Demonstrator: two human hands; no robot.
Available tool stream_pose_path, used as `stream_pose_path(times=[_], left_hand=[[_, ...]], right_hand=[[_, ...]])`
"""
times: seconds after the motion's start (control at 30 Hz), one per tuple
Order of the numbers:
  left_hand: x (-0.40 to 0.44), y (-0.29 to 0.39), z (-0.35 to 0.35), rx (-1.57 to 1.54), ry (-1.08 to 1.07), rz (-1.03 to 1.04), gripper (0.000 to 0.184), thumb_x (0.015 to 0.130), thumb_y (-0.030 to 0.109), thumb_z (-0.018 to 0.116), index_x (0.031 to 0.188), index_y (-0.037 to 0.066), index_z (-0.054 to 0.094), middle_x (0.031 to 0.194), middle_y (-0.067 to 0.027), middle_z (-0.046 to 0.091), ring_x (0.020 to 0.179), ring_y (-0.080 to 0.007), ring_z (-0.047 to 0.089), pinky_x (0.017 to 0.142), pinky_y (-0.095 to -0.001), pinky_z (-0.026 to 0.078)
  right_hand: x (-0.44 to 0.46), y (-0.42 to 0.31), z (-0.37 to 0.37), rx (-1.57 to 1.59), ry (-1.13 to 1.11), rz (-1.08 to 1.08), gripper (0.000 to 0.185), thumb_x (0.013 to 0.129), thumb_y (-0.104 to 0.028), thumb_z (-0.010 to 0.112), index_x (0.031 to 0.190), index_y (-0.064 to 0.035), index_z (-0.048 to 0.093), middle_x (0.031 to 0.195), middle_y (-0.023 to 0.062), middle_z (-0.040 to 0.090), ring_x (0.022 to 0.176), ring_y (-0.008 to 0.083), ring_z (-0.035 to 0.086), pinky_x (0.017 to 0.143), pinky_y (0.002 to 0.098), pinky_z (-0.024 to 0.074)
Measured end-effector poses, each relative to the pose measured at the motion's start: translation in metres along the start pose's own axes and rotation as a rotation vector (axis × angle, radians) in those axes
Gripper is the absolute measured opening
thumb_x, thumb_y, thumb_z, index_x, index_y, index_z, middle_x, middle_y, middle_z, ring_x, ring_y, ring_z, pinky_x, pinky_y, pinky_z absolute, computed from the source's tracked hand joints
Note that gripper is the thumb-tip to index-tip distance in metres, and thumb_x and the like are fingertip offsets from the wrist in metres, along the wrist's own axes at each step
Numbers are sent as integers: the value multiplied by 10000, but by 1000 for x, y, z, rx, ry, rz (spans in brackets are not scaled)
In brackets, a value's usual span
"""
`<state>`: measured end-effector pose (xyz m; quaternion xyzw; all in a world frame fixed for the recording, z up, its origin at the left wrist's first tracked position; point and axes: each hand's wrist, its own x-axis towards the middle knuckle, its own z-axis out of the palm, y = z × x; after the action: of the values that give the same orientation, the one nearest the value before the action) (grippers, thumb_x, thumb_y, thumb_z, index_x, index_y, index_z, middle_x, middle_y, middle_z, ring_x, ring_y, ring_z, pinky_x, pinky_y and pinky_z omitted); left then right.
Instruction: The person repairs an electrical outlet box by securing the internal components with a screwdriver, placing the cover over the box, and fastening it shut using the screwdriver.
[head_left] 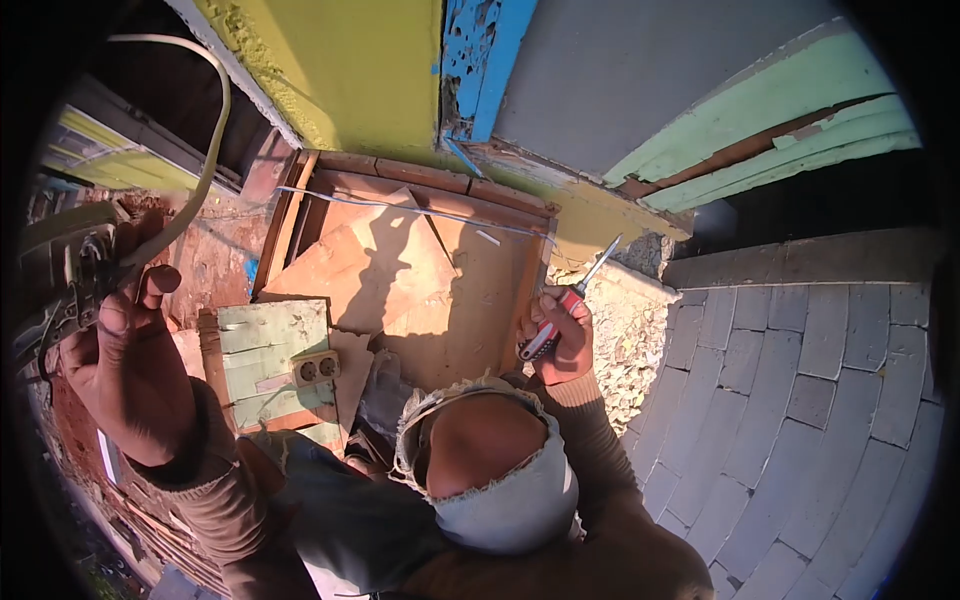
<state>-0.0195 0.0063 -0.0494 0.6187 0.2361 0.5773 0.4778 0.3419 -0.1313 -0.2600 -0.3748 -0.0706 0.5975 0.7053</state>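
My right hand [568,345] is closed around a screwdriver [550,335] with a red and black handle. Its metal shaft points up and to the right. On the left, my raised left hand [135,385] grips a metal device [80,275] whose kind I cannot make out, partly lost in the dark edge of the view. A thick beige cable [215,135] curves up from beside that hand. Below and between the hands, a double wall socket [316,369] lies on a pale green painted board [270,340].
My bent knee [490,440] shows through torn jeans. Ahead, loose plywood [430,330] lies in a wooden frame, with a thin wire [400,205] across it. Rubble [630,350] and grey paving [790,400] are on the right. A yellow wall [330,80] stands behind.
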Motion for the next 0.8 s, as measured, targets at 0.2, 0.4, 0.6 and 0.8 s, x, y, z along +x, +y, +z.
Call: stream_pose_path(times=[0.2,0.4,0.6,0.8], left_hand=[[16,10,49,95,190,128,369,897,95,723,1216,-46,603,1119,-197,681,1043,-367,681,814,-391,552],[26,19,59,2,184,161,307,911,52,692,1182,-54,592,1127,-207,678,1006,-284,671,829,-363,524],[28,34,78,11,283,-1,307,793,-71,772,1073,-35,651,936,-74,705,847,-112,660,776,-249,548],[27,44,90,-50,276,48,291,793,-71,782,1056,-66,657,943,-74,705,871,-109,663,784,-246,552]], right_hand=[[-10,-56,82,-305,-301,-417,107,858,47,683,962,41,654,791,120,668,654,176,646,556,299,507],[-34,-90,152,-677,-414,-801,136,836,126,642,931,53,577,795,154,623,591,191,613,521,336,515],[-38,-91,211,-640,-620,-886,101,886,29,669,923,60,579,755,169,620,577,194,607,512,330,500],[-53,-90,284,-675,-690,-802,137,842,-4,761,969,-7,708,863,97,713,738,108,656,638,269,519]])
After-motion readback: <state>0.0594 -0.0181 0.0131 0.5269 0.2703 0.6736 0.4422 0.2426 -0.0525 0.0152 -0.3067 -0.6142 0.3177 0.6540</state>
